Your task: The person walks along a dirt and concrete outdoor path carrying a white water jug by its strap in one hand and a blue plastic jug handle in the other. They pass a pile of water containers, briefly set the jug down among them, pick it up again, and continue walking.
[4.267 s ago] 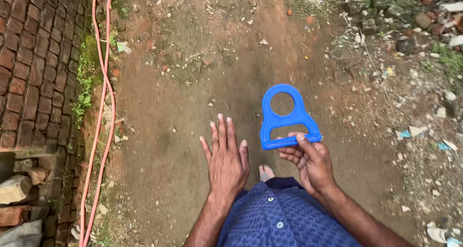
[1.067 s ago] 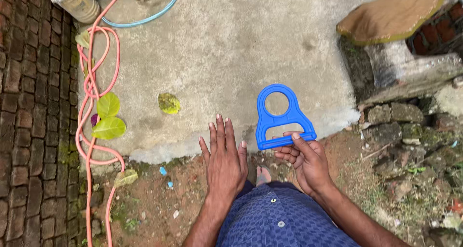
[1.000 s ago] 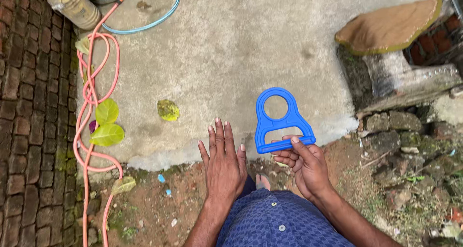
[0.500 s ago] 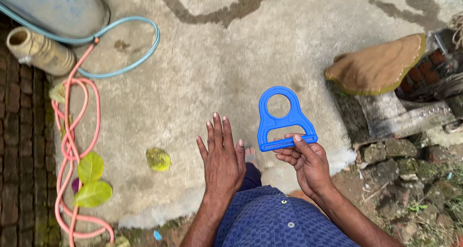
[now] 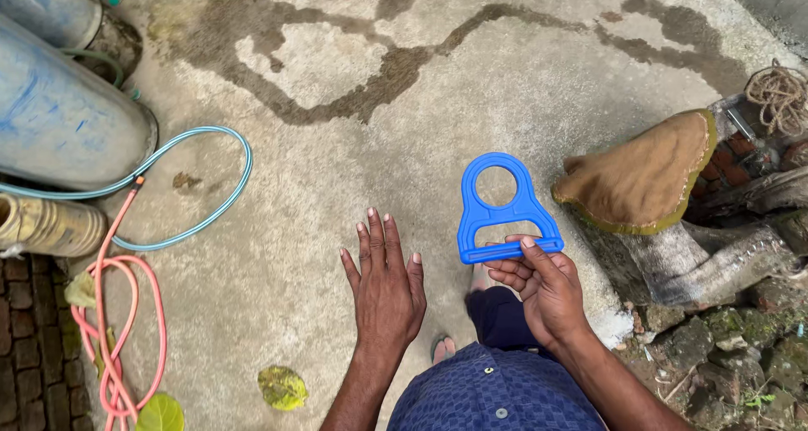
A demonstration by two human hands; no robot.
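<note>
My right hand grips the lower bar of a blue plastic carry handle, a flat piece with a round hole at the top and a slot below, held out in front of me above the concrete floor. My left hand hovers flat beside it, palm down, fingers spread, holding nothing. Below the hands are my blue patterned shirt and a sandalled foot.
A large blue barrel lies at the left, with a pale blue hose and a pink hose looped near it. A brown sack covers a stump at the right, beside rubble and coiled rope. Wet streaks mark the concrete.
I have walked forward from the dirt path onto the concrete slab. The barrel and hoses have come into view at the left. Both hands keep their pose, the right still holding the blue handle.
</note>
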